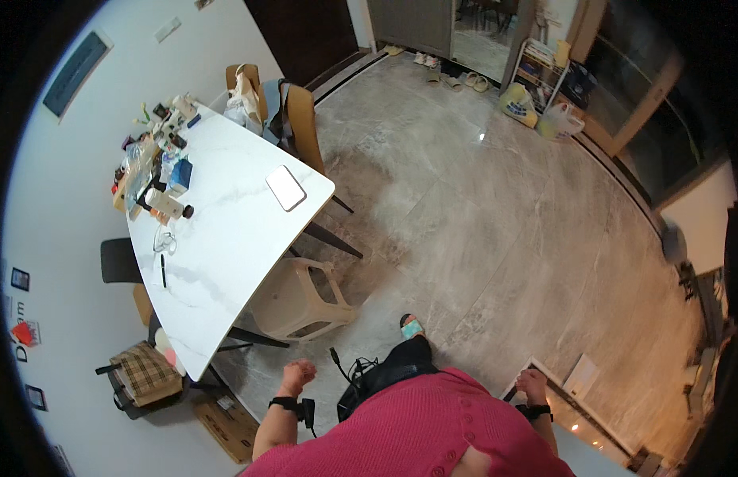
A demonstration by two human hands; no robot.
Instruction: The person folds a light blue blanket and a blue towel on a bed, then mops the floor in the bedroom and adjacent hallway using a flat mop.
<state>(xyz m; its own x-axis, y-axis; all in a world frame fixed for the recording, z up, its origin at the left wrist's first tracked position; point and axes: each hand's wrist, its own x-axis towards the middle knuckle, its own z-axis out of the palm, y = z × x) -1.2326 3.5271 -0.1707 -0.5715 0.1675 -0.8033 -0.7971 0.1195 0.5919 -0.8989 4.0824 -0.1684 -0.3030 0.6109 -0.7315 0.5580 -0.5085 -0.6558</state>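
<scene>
My left hand (299,375) hangs low at my side with its fingers curled in, and nothing shows in it. A black band with a small device (308,411) circles that wrist. On the other side, my right hand (531,384) is curled as well, with no object visible in it. It appears in front of a light-framed panel (583,417), and I cannot tell whether they touch. Nearest my left hand are a black cable (343,364) by my dark trousers and a beige plastic stool (279,304). A white marble-patterned table (226,238) stands ahead to the left.
A white-screened tablet or phone (285,188), a pen (163,271), a bottle (164,203) and a blue box (180,176) lie on the table. Brown chairs (303,125) line its far side. A flat cardboard box (229,423) and plaid bag (145,369) rest left. Plastic bags (559,122) sit by a shelf.
</scene>
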